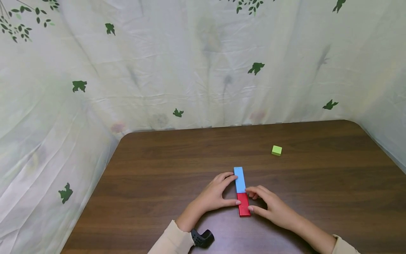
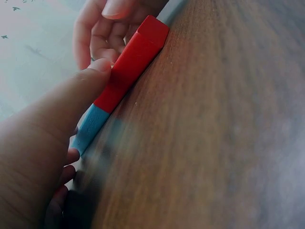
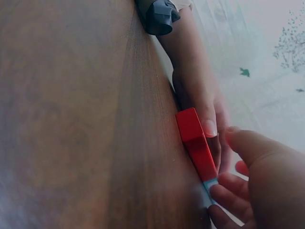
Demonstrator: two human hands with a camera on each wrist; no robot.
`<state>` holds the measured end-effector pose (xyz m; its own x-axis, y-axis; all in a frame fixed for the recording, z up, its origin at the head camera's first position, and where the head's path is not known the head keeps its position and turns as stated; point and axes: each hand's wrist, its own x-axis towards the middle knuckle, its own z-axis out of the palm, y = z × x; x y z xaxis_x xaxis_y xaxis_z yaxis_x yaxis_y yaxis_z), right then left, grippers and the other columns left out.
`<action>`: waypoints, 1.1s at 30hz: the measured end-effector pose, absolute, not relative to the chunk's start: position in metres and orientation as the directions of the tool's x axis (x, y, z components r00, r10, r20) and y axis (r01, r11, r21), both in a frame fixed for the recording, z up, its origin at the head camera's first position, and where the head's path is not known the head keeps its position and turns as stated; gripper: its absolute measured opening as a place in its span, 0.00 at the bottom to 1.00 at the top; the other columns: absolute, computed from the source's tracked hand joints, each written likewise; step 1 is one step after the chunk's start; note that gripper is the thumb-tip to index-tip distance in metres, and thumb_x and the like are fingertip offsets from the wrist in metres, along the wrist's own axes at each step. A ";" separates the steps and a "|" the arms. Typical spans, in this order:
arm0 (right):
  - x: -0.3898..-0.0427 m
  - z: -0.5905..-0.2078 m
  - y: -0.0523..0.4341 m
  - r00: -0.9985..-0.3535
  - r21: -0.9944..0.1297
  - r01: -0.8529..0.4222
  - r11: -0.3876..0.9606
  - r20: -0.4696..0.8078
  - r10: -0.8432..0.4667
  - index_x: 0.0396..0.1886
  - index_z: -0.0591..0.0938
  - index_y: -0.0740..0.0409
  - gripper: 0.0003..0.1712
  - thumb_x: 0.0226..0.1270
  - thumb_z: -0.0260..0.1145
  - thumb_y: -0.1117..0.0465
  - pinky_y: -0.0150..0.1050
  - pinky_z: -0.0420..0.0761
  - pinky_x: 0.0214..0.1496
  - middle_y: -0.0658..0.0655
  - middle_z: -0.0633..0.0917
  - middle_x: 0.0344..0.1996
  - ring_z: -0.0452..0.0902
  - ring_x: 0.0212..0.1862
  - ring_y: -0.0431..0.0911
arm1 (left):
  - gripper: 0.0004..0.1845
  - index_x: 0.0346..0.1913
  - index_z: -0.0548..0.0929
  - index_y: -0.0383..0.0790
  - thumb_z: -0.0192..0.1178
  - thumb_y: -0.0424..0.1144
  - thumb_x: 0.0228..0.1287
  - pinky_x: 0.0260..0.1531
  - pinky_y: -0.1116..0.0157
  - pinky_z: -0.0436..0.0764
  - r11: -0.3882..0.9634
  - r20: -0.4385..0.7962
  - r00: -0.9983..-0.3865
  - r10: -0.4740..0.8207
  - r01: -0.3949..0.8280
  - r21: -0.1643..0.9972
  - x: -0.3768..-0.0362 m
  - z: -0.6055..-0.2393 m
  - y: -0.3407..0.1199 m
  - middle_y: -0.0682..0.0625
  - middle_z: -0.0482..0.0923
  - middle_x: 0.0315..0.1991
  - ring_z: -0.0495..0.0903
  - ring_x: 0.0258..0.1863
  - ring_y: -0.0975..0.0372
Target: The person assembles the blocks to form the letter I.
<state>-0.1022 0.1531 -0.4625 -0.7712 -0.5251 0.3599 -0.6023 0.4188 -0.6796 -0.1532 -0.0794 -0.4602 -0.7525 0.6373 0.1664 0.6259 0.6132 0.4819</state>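
A blue rectangular block [image 1: 239, 181] and a red rectangular block [image 1: 244, 208] lie end to end on the brown table, forming one straight bar, the blue one farther away. My left hand [image 1: 214, 195] is on the bar's left side, its fingertips touching the blue block and its thumb touching the red one. On the other side is my right hand [image 1: 274, 208], fingers loosely bent near the seam and thumb beside the red block. Whether its fingertips touch the bar is hard to tell. The left wrist view shows the red block's near end and side uncovered.
A small light-green block [image 1: 276, 150] sits toward the back right of the wooden table [image 1: 177, 151]. Behind the table hangs a pale cloth [image 1: 196, 70] with leaf prints. A black wrist camera [image 1: 203, 239] is strapped to the left wrist.
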 end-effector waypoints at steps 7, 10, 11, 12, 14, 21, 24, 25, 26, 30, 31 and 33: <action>-0.102 -0.456 0.151 -0.800 -0.685 -0.578 0.443 0.369 -0.472 0.55 0.72 0.54 0.24 0.58 0.65 0.57 0.40 0.74 0.46 0.45 0.75 0.46 0.72 0.47 0.41 | 0.40 0.65 0.64 0.50 0.58 0.65 0.49 0.53 0.56 0.66 0.617 0.153 -0.754 0.638 0.620 0.485 -0.153 -0.459 -0.079 0.53 0.60 0.61 0.59 0.60 0.61; -0.104 -0.453 0.150 -0.788 -0.657 -0.604 0.451 0.407 -0.462 0.54 0.73 0.56 0.24 0.57 0.66 0.58 0.42 0.74 0.47 0.47 0.76 0.48 0.72 0.49 0.41 | 0.40 0.65 0.64 0.50 0.57 0.65 0.49 0.53 0.56 0.66 0.616 0.155 -0.753 0.640 0.623 0.483 -0.153 -0.459 -0.080 0.53 0.61 0.61 0.59 0.60 0.60; -0.105 -0.452 0.150 -0.781 -0.644 -0.615 0.454 0.421 -0.461 0.54 0.73 0.56 0.25 0.56 0.67 0.59 0.42 0.73 0.48 0.48 0.76 0.48 0.72 0.50 0.41 | 0.40 0.65 0.64 0.50 0.57 0.65 0.49 0.53 0.56 0.66 0.616 0.156 -0.753 0.639 0.623 0.482 -0.153 -0.460 -0.080 0.53 0.61 0.61 0.59 0.60 0.61; -0.106 -0.451 0.150 -0.775 -0.632 -0.625 0.457 0.433 -0.461 0.54 0.73 0.57 0.25 0.56 0.67 0.59 0.41 0.73 0.49 0.48 0.76 0.48 0.72 0.50 0.41 | 0.41 0.65 0.64 0.50 0.57 0.65 0.49 0.53 0.57 0.66 0.616 0.155 -0.753 0.639 0.622 0.483 -0.153 -0.460 -0.080 0.53 0.61 0.61 0.59 0.60 0.61; -0.108 -0.449 0.149 -0.765 -0.617 -0.639 0.459 0.447 -0.464 0.54 0.73 0.58 0.26 0.55 0.68 0.60 0.40 0.72 0.50 0.49 0.76 0.49 0.71 0.51 0.42 | 0.41 0.64 0.64 0.50 0.57 0.65 0.49 0.53 0.57 0.66 0.615 0.157 -0.753 0.639 0.623 0.484 -0.153 -0.460 -0.080 0.53 0.61 0.61 0.59 0.60 0.61; -0.116 -0.439 0.150 -0.758 -0.584 -0.651 0.485 0.469 -0.452 0.54 0.73 0.60 0.28 0.53 0.69 0.61 0.41 0.72 0.50 0.50 0.75 0.50 0.71 0.52 0.43 | 0.40 0.64 0.64 0.49 0.57 0.65 0.49 0.54 0.57 0.66 0.609 0.168 -0.749 0.641 0.629 0.483 -0.154 -0.460 -0.080 0.52 0.62 0.60 0.60 0.59 0.61; -0.121 -0.437 0.151 -0.755 -0.562 -0.656 0.505 0.497 -0.428 0.54 0.73 0.60 0.29 0.50 0.70 0.62 0.39 0.72 0.50 0.49 0.75 0.50 0.71 0.52 0.43 | 0.40 0.64 0.65 0.48 0.58 0.64 0.49 0.54 0.58 0.66 0.607 0.174 -0.747 0.642 0.633 0.481 -0.154 -0.460 -0.080 0.52 0.62 0.60 0.60 0.59 0.61; -0.122 -0.436 0.152 -0.754 -0.557 -0.656 0.509 0.508 -0.417 0.54 0.73 0.60 0.30 0.50 0.71 0.63 0.38 0.72 0.50 0.49 0.75 0.50 0.71 0.51 0.43 | 0.40 0.64 0.65 0.48 0.58 0.64 0.49 0.54 0.58 0.66 0.606 0.173 -0.747 0.643 0.633 0.481 -0.154 -0.460 -0.080 0.52 0.62 0.60 0.60 0.59 0.61; -0.124 -0.436 0.153 -0.752 -0.554 -0.658 0.510 0.515 -0.410 0.54 0.73 0.60 0.30 0.49 0.71 0.63 0.36 0.71 0.51 0.49 0.75 0.50 0.71 0.51 0.43 | 0.40 0.64 0.65 0.48 0.58 0.64 0.49 0.54 0.58 0.66 0.606 0.172 -0.746 0.643 0.633 0.481 -0.154 -0.460 -0.080 0.52 0.62 0.60 0.60 0.59 0.61; -0.132 -0.432 0.157 -0.742 -0.540 -0.667 0.513 0.542 -0.395 0.55 0.72 0.60 0.31 0.50 0.71 0.63 0.31 0.68 0.53 0.51 0.76 0.50 0.70 0.52 0.44 | 0.40 0.64 0.65 0.49 0.58 0.65 0.49 0.54 0.58 0.66 0.609 0.169 -0.746 0.644 0.634 0.477 -0.154 -0.461 -0.079 0.52 0.62 0.60 0.60 0.60 0.61; -0.134 -0.431 0.158 -0.740 -0.538 -0.669 0.513 0.545 -0.393 0.55 0.72 0.60 0.31 0.50 0.70 0.63 0.30 0.67 0.53 0.52 0.75 0.50 0.70 0.52 0.44 | 0.41 0.64 0.65 0.49 0.57 0.65 0.49 0.54 0.58 0.65 0.610 0.167 -0.747 0.643 0.632 0.477 -0.154 -0.461 -0.079 0.52 0.62 0.60 0.60 0.60 0.61; -0.138 -0.428 0.159 -0.736 -0.531 -0.672 0.517 0.554 -0.389 0.56 0.71 0.59 0.31 0.50 0.70 0.63 0.30 0.67 0.54 0.53 0.75 0.51 0.70 0.53 0.44 | 0.41 0.64 0.64 0.49 0.57 0.65 0.49 0.54 0.58 0.65 0.611 0.163 -0.748 0.643 0.630 0.479 -0.154 -0.461 -0.079 0.52 0.62 0.60 0.60 0.60 0.61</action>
